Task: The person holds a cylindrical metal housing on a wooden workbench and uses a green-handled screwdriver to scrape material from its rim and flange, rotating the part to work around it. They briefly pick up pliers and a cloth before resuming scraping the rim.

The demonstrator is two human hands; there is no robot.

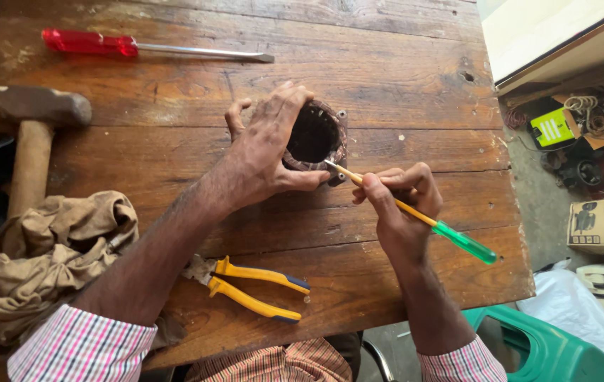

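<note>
We wrap our left hand (270,145) tight around the round motor part (318,134) in the middle of the wooden table (401,78) so it stays put, while our right hand (397,205) pinches the green-handled screwdriver (450,237) like a pencil, poking its tip at the rim.

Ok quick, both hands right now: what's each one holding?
Left hand: closed around the round motor stator, steadying it on the wooden table.
Right hand: closed on the yellow-green screwdriver, tip at the stator's rim.
</note>
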